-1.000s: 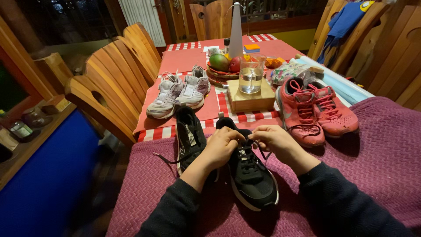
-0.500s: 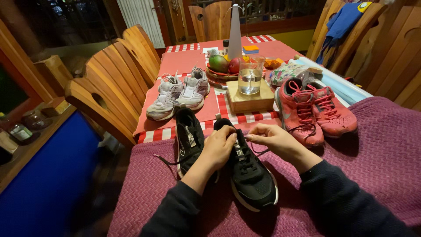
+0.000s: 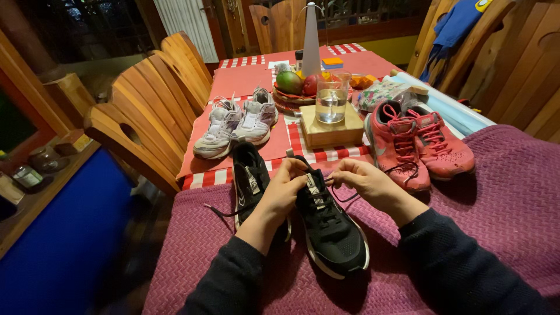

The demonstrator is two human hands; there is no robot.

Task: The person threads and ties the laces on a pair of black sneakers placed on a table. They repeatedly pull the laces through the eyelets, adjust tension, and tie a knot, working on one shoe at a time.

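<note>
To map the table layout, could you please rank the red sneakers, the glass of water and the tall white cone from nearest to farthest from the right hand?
From the right hand:
1. Red sneakers, just right.
2. Clear glass of water, on a wooden block behind.
3. Tall white cone, far back.

Centre frame, a black sneaker (image 3: 329, 230) is gripped at its laces by the left hand (image 3: 283, 189) and the right hand (image 3: 361, 179) on a purple cloth (image 3: 501, 192). Its mate (image 3: 249, 182) is seen just left; pink sneakers (image 3: 417, 143) right, pale sneakers (image 3: 236, 121) upper left.
</note>
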